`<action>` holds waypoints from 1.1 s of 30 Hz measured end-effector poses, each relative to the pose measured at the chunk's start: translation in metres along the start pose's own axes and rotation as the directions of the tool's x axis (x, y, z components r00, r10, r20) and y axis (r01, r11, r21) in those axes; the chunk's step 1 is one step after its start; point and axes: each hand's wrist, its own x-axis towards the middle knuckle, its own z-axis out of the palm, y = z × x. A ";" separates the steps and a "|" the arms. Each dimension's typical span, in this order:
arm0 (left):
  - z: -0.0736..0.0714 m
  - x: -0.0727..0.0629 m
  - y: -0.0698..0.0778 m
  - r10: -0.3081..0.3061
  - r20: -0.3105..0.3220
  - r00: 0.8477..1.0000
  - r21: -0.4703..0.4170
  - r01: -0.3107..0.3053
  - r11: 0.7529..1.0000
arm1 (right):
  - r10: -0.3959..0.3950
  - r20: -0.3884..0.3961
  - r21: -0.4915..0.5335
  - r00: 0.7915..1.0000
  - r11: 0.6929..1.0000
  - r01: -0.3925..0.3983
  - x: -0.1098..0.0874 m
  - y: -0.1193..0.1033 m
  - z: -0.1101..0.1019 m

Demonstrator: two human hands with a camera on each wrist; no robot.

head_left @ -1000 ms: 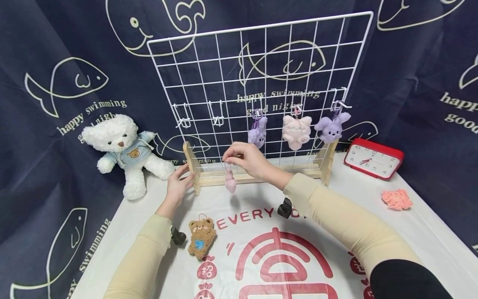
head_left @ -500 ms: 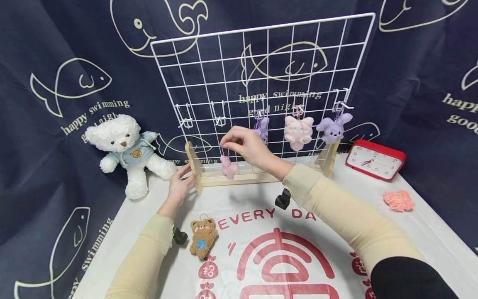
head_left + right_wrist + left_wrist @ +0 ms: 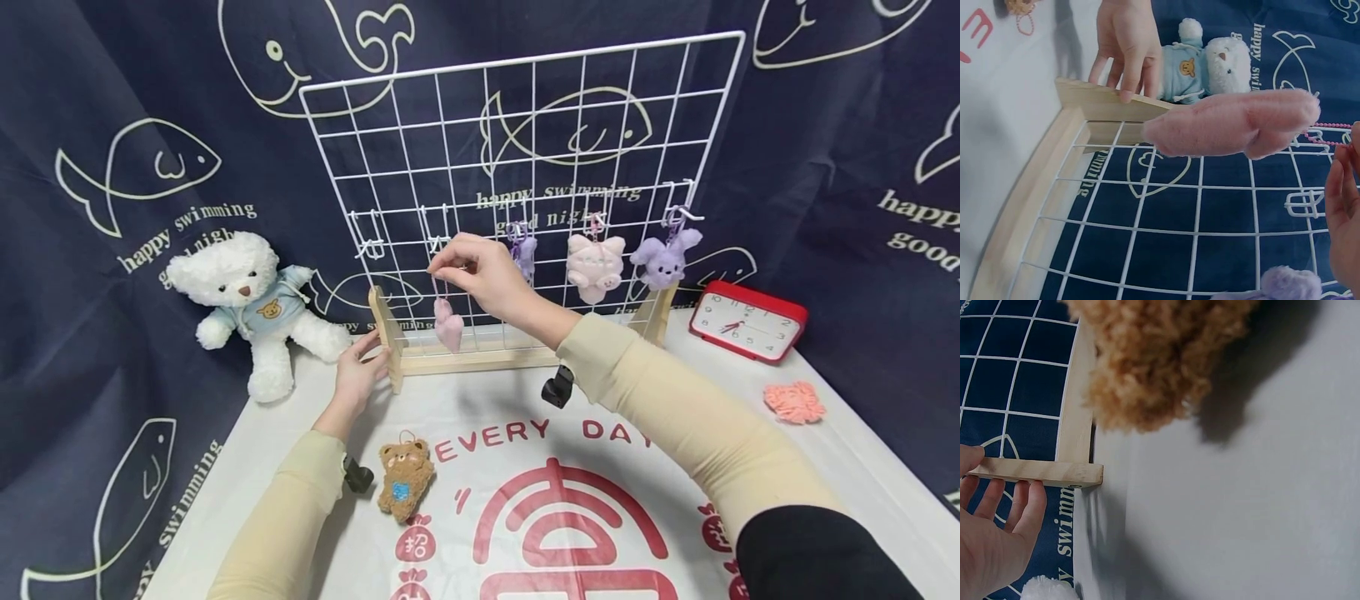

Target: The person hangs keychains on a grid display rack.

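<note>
My right hand (image 3: 483, 271) pinches the pink bead chain (image 3: 1329, 125) of a small pink plush keychain (image 3: 448, 323). The plush dangles in front of the white wire grid (image 3: 517, 62), just below the second hook (image 3: 437, 244) from the left. In the right wrist view the pink plush (image 3: 1229, 125) spans the middle. My left hand (image 3: 356, 379) holds the left wooden upright (image 3: 384, 333) of the grid's stand. The left wrist view shows the thumb on one face of that wooden piece (image 3: 1047, 472) and fingers on the other.
Two purple plush keychains (image 3: 663, 260) and a pink one (image 3: 595, 267) hang from hooks on the right. A brown bear keychain (image 3: 405, 481) lies on the table. A white teddy (image 3: 258, 312) sits left; a red clock (image 3: 750, 321) and coral fluffy piece (image 3: 795, 402) are right.
My right hand has risen and moved left, carrying the pink plush keychain up toward the second hook from the left. The left hand has stayed on the stand.
</note>
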 end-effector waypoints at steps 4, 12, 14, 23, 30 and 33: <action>0.000 0.000 0.002 -0.016 0.012 1.000 -0.006 0.016 1.000 | -0.007 -0.014 -0.009 1.000 1.000 0.007 0.006 -0.003 -0.001; 0.000 -0.003 0.006 -0.001 0.012 1.000 -0.004 0.001 1.000 | 0.024 -0.039 -0.007 0.999 1.000 -0.024 0.015 -0.003 -0.002; 0.000 -0.004 0.004 0.008 0.004 1.000 0.002 -0.008 1.000 | 0.022 -0.043 -0.010 0.999 1.000 -0.022 0.017 -0.002 -0.002; 0.001 -0.001 -0.005 0.049 -0.003 0.999 0.023 -0.049 0.999 | 0.032 -0.051 -0.029 0.998 0.999 -0.033 0.022 -0.003 -0.001; 0.000 -0.003 0.000 0.038 0.006 0.999 0.032 -0.039 0.999 | 0.044 -0.042 -0.052 0.998 0.998 -0.046 0.024 0.001 0.000; 0.000 -0.004 0.001 0.034 0.010 0.999 0.034 -0.034 0.999 | 0.047 -0.041 -0.080 0.998 0.995 -0.051 0.024 0.004 0.000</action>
